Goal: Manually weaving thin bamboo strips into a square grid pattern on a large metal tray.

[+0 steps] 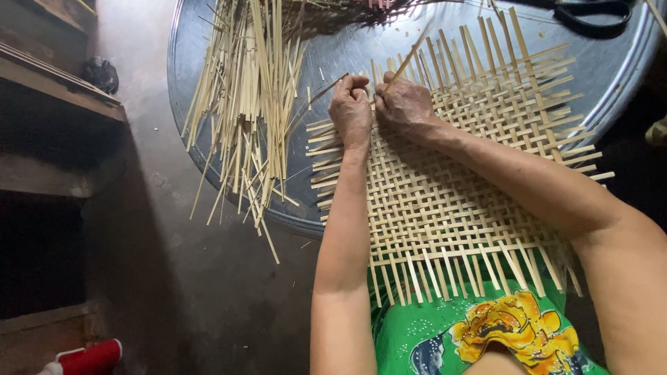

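Note:
A flat woven mat of pale bamboo strips (458,173) lies over a round dark metal tray (333,48) and reaches down to my lap. My left hand (351,111) and my right hand (403,104) rest side by side on the mat's far left corner. Both have their fingers curled at the mat's edge. The right hand pinches a thin bamboo strip (406,59) that slants up and to the right. The left hand's fingertips press on the weave next to it, beside a dark thin strip (326,90).
A loose heap of long bamboo strips (246,104) lies on the tray's left side, hanging over its rim. Black scissors (594,14) sit at the tray's far right. A wooden bench (55,83) stands at left; a red-and-white object (87,357) lies on the grey floor.

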